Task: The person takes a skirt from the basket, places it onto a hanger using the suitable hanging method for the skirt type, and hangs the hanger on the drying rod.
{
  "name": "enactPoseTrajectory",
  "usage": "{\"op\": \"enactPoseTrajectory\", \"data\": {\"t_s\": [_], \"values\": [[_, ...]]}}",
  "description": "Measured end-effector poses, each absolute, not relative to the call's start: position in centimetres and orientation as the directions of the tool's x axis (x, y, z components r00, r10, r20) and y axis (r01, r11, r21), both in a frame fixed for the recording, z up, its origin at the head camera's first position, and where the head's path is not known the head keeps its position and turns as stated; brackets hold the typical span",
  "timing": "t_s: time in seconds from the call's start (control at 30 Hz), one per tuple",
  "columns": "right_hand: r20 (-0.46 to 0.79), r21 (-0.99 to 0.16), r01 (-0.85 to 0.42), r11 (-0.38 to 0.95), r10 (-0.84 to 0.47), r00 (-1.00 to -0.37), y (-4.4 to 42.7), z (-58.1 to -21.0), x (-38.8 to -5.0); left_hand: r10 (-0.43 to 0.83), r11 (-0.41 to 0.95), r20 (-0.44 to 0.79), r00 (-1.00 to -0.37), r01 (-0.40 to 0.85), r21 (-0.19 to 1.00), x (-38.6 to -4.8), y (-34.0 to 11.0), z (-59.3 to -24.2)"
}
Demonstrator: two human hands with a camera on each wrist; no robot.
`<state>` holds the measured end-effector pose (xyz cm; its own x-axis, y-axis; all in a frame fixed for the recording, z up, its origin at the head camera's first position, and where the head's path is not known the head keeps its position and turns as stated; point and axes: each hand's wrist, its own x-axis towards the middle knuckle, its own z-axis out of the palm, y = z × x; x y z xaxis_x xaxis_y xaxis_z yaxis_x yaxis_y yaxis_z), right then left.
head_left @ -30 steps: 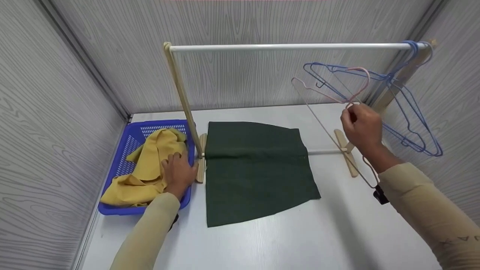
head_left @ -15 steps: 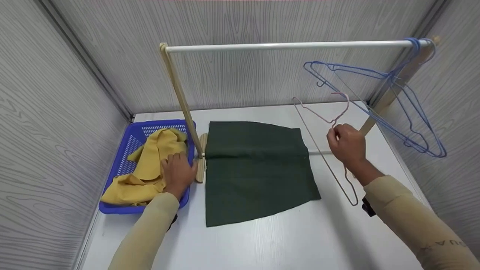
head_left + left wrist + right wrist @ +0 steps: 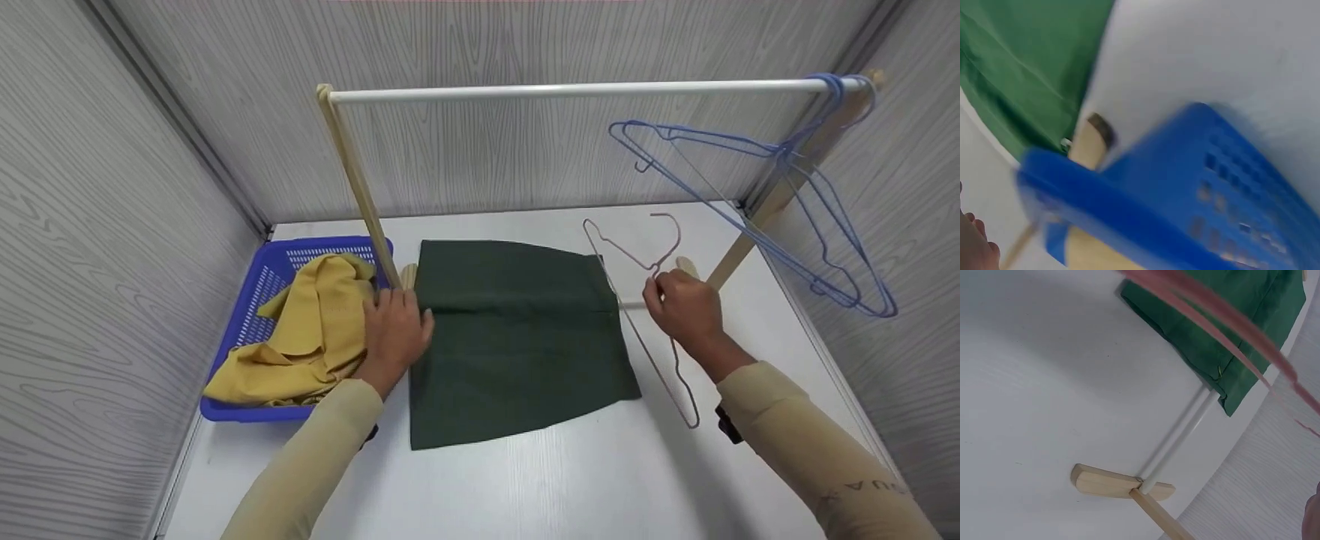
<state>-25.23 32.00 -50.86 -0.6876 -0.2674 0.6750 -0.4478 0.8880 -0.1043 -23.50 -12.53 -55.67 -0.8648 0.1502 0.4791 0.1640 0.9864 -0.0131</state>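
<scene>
L post [image 3: 358,180] rises right by my L hand [image 3: 394,330], basket [image 3: 255,413] just L of it; free way is R, low over green cloth [image 3: 517,345]. Pink hanger [image 3: 1230,316] in my R hand [image 3: 684,307] blocks that hand's L side w/ its wire. Blue hangers [image 3: 784,154] & R post [image 3: 776,196] obstruct far R. Bar [image 3: 570,91] crosses up top, gap underneath btwn posts. Near side of table [image 3: 555,487] has room to pass.

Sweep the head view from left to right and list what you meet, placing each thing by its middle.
Blue basket with yellow cloth in it, left hand, dark green cloth, pink hanger held in the right hand, blue hangers.
</scene>
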Motion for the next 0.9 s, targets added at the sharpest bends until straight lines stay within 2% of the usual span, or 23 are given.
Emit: {"op": "enactPoseTrajectory", "data": {"t_s": [0.13, 0.33, 0.5, 0.77, 0.9], "values": [[0.665, -0.070, -0.463, 0.884, -0.305, -0.682, 32.0, -51.4, -25.0, 0.230, 0.969, 0.464, -0.855, 0.245, -0.030, -23.1, -9.0, -55.6], [0.635, -0.033, -0.449, 0.893, -0.328, -0.699, 31.9, -52.6, -24.6, 0.351, 0.930, 0.366, -0.862, 0.366, -0.030, -22.1, -3.3, -56.6], [0.661, -0.029, -0.442, 0.897, -0.315, -0.681, 31.6, -53.6, -24.7, 0.428, 0.896, 0.323, -0.844, 0.442, -0.032, -21.1, 0.9, -57.6], [0.658, -0.038, -0.398, 0.917, -0.276, -0.700, 31.7, -55.0, -24.3, 0.525, 0.834, 0.172, -0.834, 0.544, 0.093, -18.7, 5.7, -61.3], [0.641, -0.036, -0.362, 0.932, -0.256, -0.723, 31.8, -55.8, -24.2, 0.614, 0.771, 0.119, -0.780, 0.625, 0.120, -18.0, 7.7, -62.9]]}}
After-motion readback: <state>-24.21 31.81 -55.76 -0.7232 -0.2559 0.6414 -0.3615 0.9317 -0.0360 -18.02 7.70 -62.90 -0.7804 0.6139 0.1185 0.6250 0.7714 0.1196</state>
